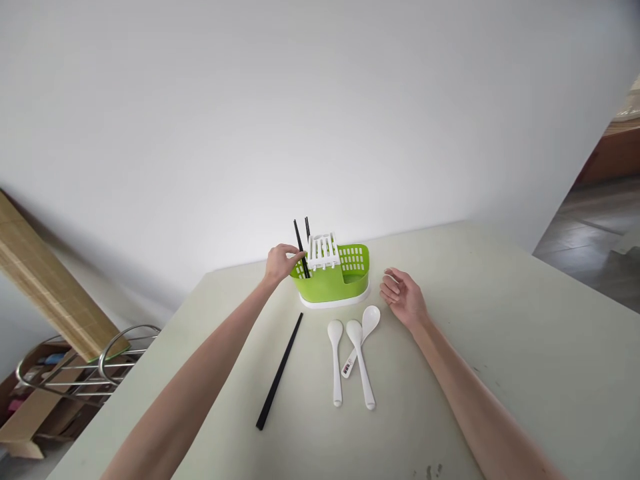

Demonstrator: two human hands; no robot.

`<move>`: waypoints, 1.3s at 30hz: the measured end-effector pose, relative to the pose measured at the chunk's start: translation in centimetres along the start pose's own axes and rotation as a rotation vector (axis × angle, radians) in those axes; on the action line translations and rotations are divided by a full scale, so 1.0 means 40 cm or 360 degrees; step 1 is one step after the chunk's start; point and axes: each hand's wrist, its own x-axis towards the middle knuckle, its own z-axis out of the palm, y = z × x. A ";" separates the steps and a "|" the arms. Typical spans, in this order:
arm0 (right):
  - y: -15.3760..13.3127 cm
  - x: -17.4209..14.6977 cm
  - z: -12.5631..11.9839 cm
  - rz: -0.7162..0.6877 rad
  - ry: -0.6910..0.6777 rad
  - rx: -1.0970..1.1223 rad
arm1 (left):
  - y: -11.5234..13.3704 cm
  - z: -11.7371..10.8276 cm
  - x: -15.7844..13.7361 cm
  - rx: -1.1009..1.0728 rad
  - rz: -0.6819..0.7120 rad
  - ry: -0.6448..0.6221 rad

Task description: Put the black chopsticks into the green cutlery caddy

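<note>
My left hand (281,261) is at the left end of a green plastic utensil basket (327,289). Its thumb and fingers pinch a black chopstick (298,235), which leans in the left compartment. More black chopsticks (307,225) stand behind it. A white slotted rack with small hooks (323,251) sits over the basket's middle. My right hand (404,298) hovers right of the basket, fingers loosely curled and apart, holding nothing. In front lie a single black chopstick (280,371), two white spoons (337,367) and a wider white spoon (371,321) under the right-hand one, with a printed label on its handle.
The pale tabletop (430,413) meets a white wall (320,120) behind the basket. Left of the table are a metal-tube rack (107,353), a rolled bamboo mat (55,280) and a cardboard box (30,420). Floor shows at the far right.
</note>
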 end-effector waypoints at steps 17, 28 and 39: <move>0.006 -0.002 0.012 0.0026 0.0208 0.0011 | 0.022 -0.012 -0.065 -0.0329 -0.0080 0.0308; 0.015 -0.008 0.009 0.0057 0.0207 -0.0013 | -0.077 -0.041 -0.449 -0.0441 -0.0326 0.0267; 0.014 -0.033 0.002 0.0040 0.0211 -0.0098 | -0.123 -0.086 -0.650 -0.0011 -0.0278 -0.0286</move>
